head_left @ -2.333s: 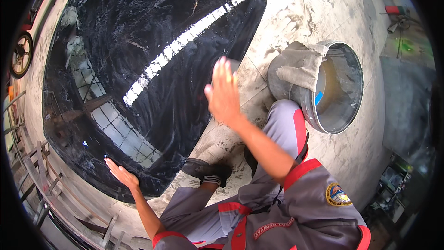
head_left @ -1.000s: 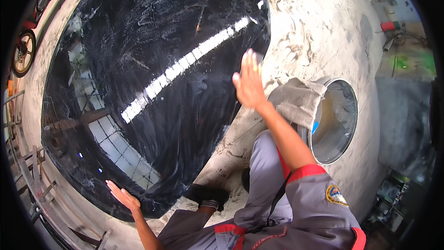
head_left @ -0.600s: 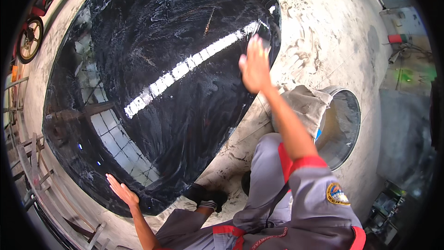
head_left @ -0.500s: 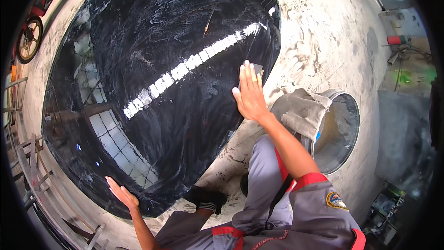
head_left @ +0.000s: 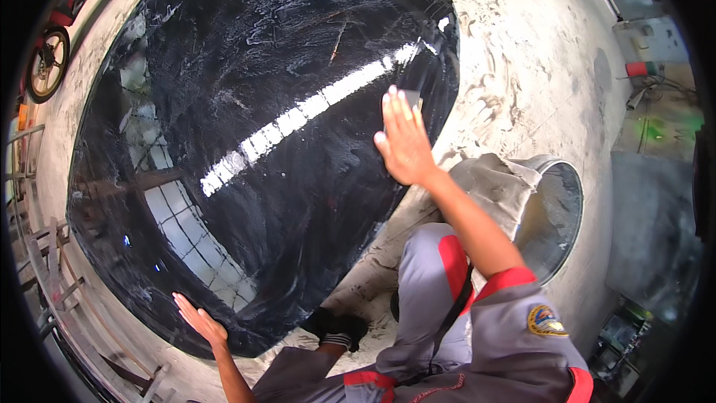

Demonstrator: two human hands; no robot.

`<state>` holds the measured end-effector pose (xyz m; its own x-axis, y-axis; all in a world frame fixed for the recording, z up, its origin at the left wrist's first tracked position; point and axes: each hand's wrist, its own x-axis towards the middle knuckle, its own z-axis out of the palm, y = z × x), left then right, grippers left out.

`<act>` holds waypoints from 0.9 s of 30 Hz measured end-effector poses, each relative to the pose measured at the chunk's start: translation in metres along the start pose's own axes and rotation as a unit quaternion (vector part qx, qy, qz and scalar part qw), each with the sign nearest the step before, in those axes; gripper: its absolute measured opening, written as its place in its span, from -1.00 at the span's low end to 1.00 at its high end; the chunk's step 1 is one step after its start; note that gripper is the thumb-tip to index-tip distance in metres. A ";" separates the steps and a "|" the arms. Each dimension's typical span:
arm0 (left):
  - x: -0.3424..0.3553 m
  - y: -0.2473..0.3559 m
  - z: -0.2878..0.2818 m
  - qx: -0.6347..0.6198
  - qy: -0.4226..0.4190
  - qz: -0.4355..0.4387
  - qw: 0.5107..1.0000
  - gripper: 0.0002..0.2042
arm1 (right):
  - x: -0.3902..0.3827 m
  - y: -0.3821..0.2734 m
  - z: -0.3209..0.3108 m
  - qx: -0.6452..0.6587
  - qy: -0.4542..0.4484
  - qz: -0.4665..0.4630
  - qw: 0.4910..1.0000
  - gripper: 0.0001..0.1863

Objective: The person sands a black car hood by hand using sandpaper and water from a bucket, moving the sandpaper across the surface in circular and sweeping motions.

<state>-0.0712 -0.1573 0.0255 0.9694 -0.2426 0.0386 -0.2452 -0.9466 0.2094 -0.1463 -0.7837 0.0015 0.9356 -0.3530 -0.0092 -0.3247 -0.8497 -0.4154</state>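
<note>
A large, glossy black car-hood-like panel [head_left: 313, 172], wet and streaked, lies in front of me, with bright reflections across it. My right hand [head_left: 406, 145] is flat on its right part, holding a small grey piece of sandpaper [head_left: 412, 97] against the surface. Only a corner of the sandpaper sticks out past my fingers; the rest is hidden under them. At the panel's near left edge my left hand [head_left: 200, 322] rests with its fingers stretched out and nothing in it.
Right of the panel stands a round metal bucket [head_left: 570, 209] with a grey cloth [head_left: 496, 186] draped over its rim. A metal frame [head_left: 56, 269] runs along the left, and a motorcycle wheel [head_left: 48, 63] shows at the far left. Light floor [head_left: 533, 67] surrounds the panel.
My right hand has slid slightly up and left over the panel with the sandpaper. The left hand keeps its place by the edge; the whole view has shifted slightly.
</note>
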 end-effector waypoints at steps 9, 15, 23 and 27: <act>-0.001 0.012 0.017 -0.021 -0.008 0.013 1.000 -0.26 | 0.132 0.090 -0.029 -0.080 0.122 0.086 0.986 -0.24; -0.002 -0.005 -0.001 -0.005 0.003 -0.001 1.000 -0.26 | -0.024 -0.047 0.012 -0.014 -0.016 -0.034 0.999 -0.24; 0.003 0.011 0.020 -0.029 0.006 0.021 0.999 -0.29 | 0.148 0.077 -0.018 -0.079 0.151 0.063 0.983 -0.29; -0.007 -0.004 0.001 -0.005 0.005 0.010 1.000 -0.31 | 0.003 -0.051 0.013 -0.087 0.007 -0.019 0.996 -0.23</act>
<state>-0.0766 -0.1518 0.0236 0.9646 -0.2584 0.0530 -0.2637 -0.9394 0.2191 -0.1245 -0.7362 0.0110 0.9464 -0.3226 0.0164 -0.3084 -0.9173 -0.2518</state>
